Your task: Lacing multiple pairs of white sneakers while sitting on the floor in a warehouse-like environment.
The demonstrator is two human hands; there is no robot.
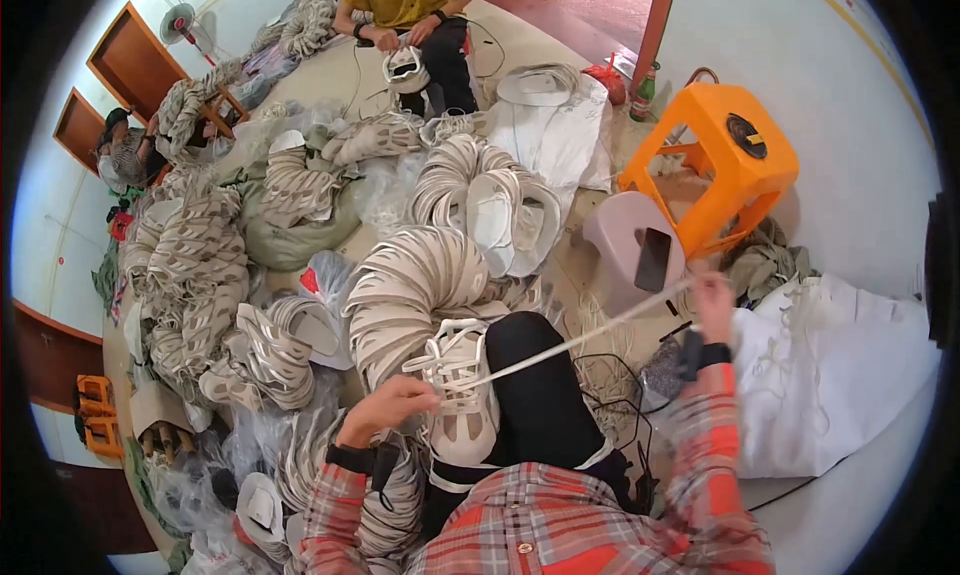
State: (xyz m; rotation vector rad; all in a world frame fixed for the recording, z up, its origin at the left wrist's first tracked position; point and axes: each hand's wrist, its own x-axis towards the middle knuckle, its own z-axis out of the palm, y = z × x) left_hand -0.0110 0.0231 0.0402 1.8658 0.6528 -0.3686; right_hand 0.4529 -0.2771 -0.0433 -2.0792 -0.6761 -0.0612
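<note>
A beige and white shoe upper (462, 427) lies against my raised knee in black trousers, its front toward me and its eyelets threaded with white lace. From its lacing a white shoelace (575, 343) stretches taut up to the right. My right hand (713, 300), closed and slightly blurred, grips the far end of that lace. At the upper's left edge is my left hand (395, 405), with thumb and fingertips pressed together beside the eyelets. What those fingertips pinch is too small to make out.
Stacked shoe uppers (410, 285) curve just beyond the knee; more piles spread left. At right stand a mauve stool (615, 240) with a phone (653, 259) on it, an orange stool (715, 135) and white sacking (830, 375). Another person (405, 15) sits ahead, handling an upper.
</note>
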